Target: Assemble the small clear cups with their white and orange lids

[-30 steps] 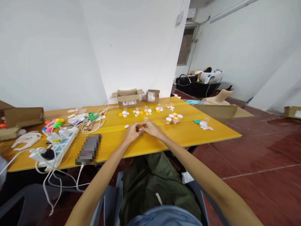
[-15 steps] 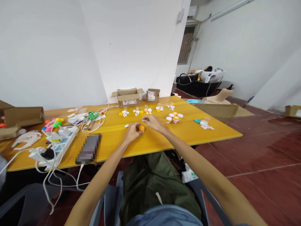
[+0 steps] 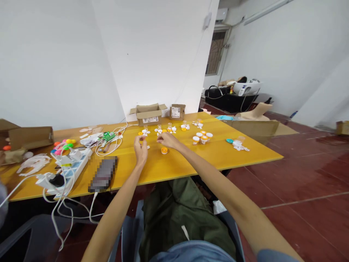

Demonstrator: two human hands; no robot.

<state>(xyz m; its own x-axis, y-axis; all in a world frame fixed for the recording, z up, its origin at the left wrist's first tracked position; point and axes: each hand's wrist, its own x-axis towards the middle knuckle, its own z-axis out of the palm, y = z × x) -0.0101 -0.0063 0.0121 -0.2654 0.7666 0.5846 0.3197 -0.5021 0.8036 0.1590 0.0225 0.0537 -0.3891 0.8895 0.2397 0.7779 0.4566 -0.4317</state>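
Note:
An orange round cap-like part [image 3: 164, 150] with a whitish rim lies on the yellow table, apart from both hands. To its left is my left hand [image 3: 141, 151], raised over the table with fingers partly stretched and the thumb apart; I see nothing held in it. A small white piece [image 3: 148, 147] shows just beside that hand, partly covered. My right hand [image 3: 167, 141] hovers behind the orange part, its fingertips pinched together; whatever they hold is too small to make out. Behind the hands, small heaps of white pieces [image 3: 159, 131] lie with orange rings and clear cups.
Several white-and-orange round containers [image 3: 203, 138] stand together to the right. Farther right lie a teal ring [image 3: 229, 141] and white parts [image 3: 239, 146]. Left are a phone [image 3: 103, 174], a power strip [image 3: 73, 169] and cables. Cardboard boxes [image 3: 148, 115] stand along the wall.
My left hand has let go of the orange part and moved left and up. My right hand has shifted a little left. The orange part stays on the table.

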